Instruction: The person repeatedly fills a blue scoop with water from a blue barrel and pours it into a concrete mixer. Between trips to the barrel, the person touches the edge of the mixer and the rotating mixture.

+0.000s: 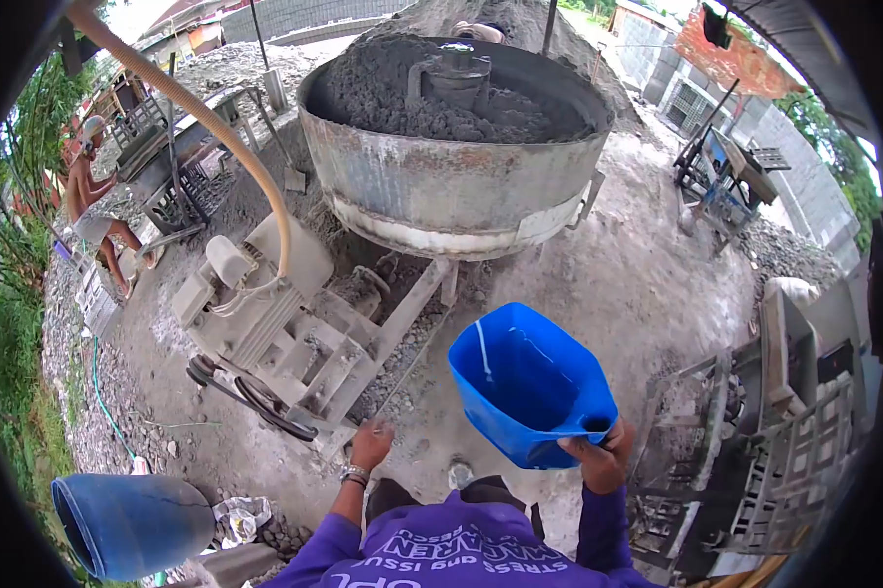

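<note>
My right hand [606, 459] grips a blue plastic jug [495, 392], cut open at its wide end, by the corner with the handle and spout hole. The jug is tilted with its wide opening upward, and its visible inside holds no load. White streaks mark its inner wall. My left hand [372, 444], with a watch at the wrist, hangs near the mixer's metal base frame [348, 367]. Nothing shows in its loosely bent fingers. Ahead stands a large round mixer drum [451, 186], holding grey sandy mix [382, 88] around a central hub.
A dusty motor [240, 304] with a corrugated hose [206, 118] stands left of the drum. A blue barrel [133, 524] lies at lower left. Metal racks [676, 441] line the right side. Another person [94, 201] works at a machine at far left.
</note>
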Available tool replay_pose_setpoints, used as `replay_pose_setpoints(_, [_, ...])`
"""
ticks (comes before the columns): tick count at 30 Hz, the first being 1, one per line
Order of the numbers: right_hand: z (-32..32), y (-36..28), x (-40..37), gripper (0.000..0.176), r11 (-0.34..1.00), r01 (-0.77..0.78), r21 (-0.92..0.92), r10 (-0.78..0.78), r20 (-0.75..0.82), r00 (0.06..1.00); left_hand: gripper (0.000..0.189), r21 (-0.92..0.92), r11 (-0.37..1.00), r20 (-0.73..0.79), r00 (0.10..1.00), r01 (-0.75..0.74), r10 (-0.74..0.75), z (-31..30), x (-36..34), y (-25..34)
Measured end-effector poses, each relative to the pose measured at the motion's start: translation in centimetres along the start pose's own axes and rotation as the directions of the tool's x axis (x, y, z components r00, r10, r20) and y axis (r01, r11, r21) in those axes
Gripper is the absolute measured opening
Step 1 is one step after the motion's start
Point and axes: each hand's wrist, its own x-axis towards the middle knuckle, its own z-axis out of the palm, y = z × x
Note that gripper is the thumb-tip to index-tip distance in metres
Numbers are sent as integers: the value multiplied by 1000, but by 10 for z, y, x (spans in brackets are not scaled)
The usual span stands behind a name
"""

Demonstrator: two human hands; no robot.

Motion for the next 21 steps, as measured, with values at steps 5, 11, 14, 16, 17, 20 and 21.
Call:
replay_pose_setpoints(5, [-60, 19, 45, 28, 991, 131, -38, -135, -384, 913, 40, -65, 991, 163, 979, -117, 126, 60, 75, 89])
replay_pose_setpoints(11, [-106, 50, 116, 39, 981, 194, -18, -156, -667, 728, 34, -130, 984, 46, 991, -121, 128, 66, 177, 169])
replay_pose_setpoints(14, [-128, 60, 159, 46, 976, 202, -85, -201, -707, 678, 31, -199, 967, -98, 985, -160, 143, 57, 252, 194])
replay_pose_setpoints(16, [-126, 42, 195, 41, 985, 163, -63, -154, -754, 639, 27, -269, 941, -254, 957, -207, 138, 43, 308, 211])
replay_pose_setpoints(17, [-139, 42, 210, 40, 984, 123, -130, -179, -698, 694, 26, -318, 927, -303, 948, -201, 101, 33, 336, 222])
replay_pose_setpoints(20, [-126, 18, 274, 33, 950, 187, -250, -312, -747, 587, 25, -398, 871, -483, 873, -287, 67, -13, 393, 300])
replay_pose_setpoints(21, [-126, 11, 296, 33, 946, 198, -256, -323, -732, 600, 25, -302, 868, -577, 801, -394, 163, -18, 429, 295])
